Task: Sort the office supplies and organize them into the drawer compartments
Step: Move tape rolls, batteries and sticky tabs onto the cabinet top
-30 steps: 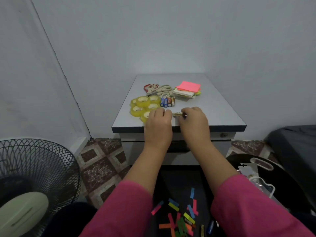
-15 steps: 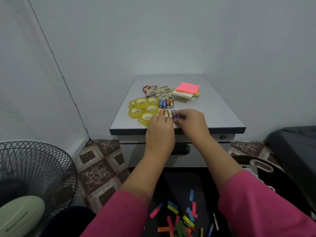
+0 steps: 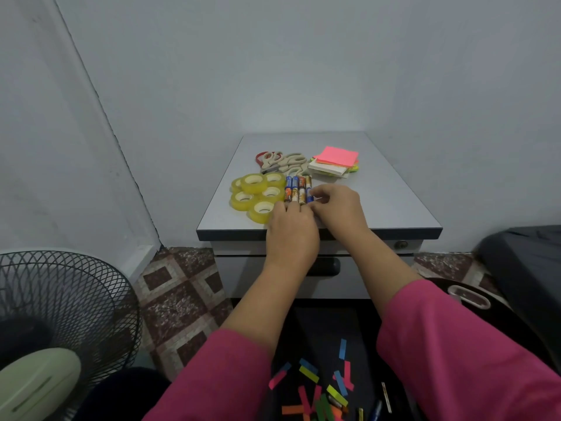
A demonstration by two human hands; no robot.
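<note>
Grey cabinet top [image 3: 379,205] against a pale wall. Left to right: black wire fan [image 3: 60,305] on the floor; yellow clear tape rolls [image 3: 255,192] clustered front-left; left hand [image 3: 291,229], fingers curled down at the near ends of the small cylindrical batteries [image 3: 299,189], grip not clear. Batteries sit in two rows just beyond both sets of fingertips. Right hand [image 3: 337,208] pinches the rightmost front battery. Beige-handled scissors [image 3: 283,161] behind, pink-topped sticky note stack [image 3: 335,162] at right.
</note>
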